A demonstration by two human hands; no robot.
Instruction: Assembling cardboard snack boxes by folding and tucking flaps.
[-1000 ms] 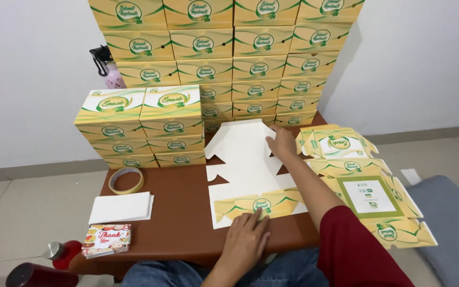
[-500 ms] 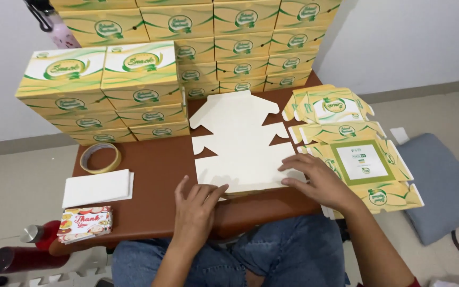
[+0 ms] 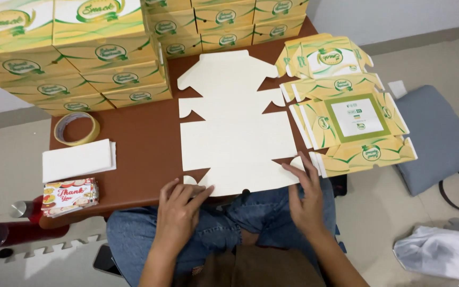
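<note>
A flat white box blank (image 3: 235, 127) lies face-down on the brown table (image 3: 144, 149), its near edge hanging just past the table's near rim, above the person's lap. The left hand (image 3: 179, 204) rests on the near left corner of the blank, fingers spread and almost flat, thumb out toward the middle; it grips nothing, only presses down. The right hand (image 3: 306, 199) stands more on edge at the near right corner, fingers straight and together, tips touching the blank beside a small rounded tab; it too holds nothing.

Beyond the right fingertips, touching the blank's right side, lies a stack of printed blanks (image 3: 346, 101), yellow and green. Beyond the left fingers and well apart stand folded boxes (image 3: 75, 58) in piles. Left of the left hand lie a tape roll (image 3: 77, 128), a white paper pad (image 3: 78, 159) and a small pack of cards (image 3: 70, 195).

As I judge it, the near flap is being creased. To do that well, both hands should press evenly along the scored line, palms holding the main panel flat, so the fold runs straight and the tabs do not tear.
</note>
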